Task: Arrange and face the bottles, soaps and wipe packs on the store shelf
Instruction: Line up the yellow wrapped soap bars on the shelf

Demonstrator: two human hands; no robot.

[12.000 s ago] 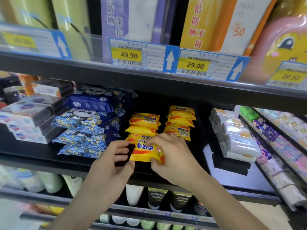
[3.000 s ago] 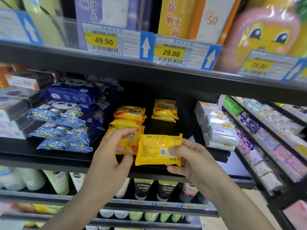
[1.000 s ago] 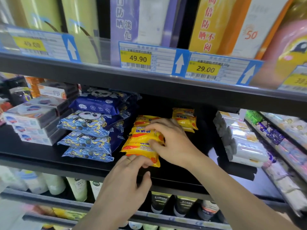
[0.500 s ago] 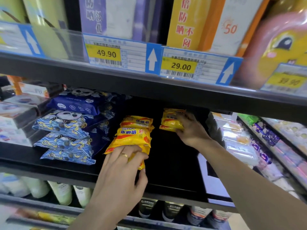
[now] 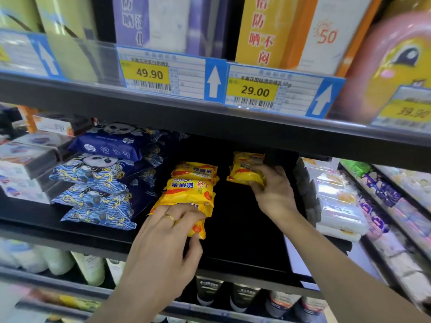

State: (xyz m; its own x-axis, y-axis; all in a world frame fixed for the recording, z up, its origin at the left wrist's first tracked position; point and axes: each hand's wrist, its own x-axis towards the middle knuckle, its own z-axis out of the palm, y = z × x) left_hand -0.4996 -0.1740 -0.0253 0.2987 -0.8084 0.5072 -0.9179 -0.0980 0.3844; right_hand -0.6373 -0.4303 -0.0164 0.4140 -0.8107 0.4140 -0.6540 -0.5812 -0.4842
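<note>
A front stack of yellow soap packs [image 5: 191, 192] leans on the black middle shelf [image 5: 245, 259]. My left hand [image 5: 163, 250] grips the lowest pack of that stack, fingers over its top and thumb at its lower right corner. Farther back stands a smaller pile of yellow soap packs [image 5: 247, 169]. My right hand [image 5: 272, 194] holds the bottom of that pile, with fingers curled around a pack. Blue panda wipe packs [image 5: 98, 183] are stacked to the left of the soaps.
Boxed soaps [image 5: 25, 169] are piled at far left and white wrapped packs [image 5: 335, 206] at right. Price tags [image 5: 172, 73] line the upper shelf edge below sunscreen boxes. Bottles and tubes [image 5: 210, 292] stand on the shelf below. Bare black shelf lies between my hands.
My right hand left the front stack and reached back to the rear soap pile, which it now holds. My left hand stays on the lowest front pack.
</note>
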